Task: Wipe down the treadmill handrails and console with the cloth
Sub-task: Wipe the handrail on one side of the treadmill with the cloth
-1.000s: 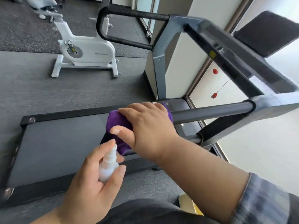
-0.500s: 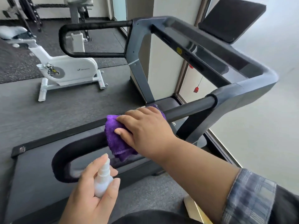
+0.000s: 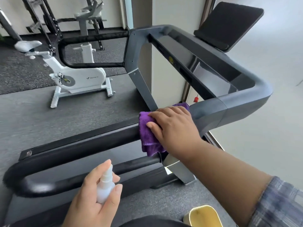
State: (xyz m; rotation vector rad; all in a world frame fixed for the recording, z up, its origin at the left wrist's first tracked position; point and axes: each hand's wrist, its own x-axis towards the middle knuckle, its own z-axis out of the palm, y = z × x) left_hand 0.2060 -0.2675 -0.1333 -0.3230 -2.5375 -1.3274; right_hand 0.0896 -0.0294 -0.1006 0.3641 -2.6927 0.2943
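Observation:
A purple cloth (image 3: 146, 133) is draped over the near black handrail (image 3: 78, 148) of the treadmill, close to where the rail meets the grey frame (image 3: 232, 108). My right hand (image 3: 173, 128) presses on the cloth, fingers wrapped over the rail. My left hand (image 3: 95, 199) holds a small white spray bottle (image 3: 105, 185) at the bottom, nozzle up. The far handrail (image 3: 91, 51) loops at upper left. The dark console panel (image 3: 200, 68) spans the frame, with a black screen (image 3: 229, 23) tilted above it.
A white exercise bike (image 3: 78, 77) stands on the grey floor beyond the treadmill belt (image 3: 49, 164). Black weight equipment (image 3: 49, 22) lines the back wall. A yellow shoe tip (image 3: 205, 215) shows at the bottom. A red tag (image 3: 196, 99) hangs by the window.
My right hand slid the cloth along the near handrail toward the grey frame. The view rose and turned, showing more of the rail loop. The spray bottle stays in my left hand.

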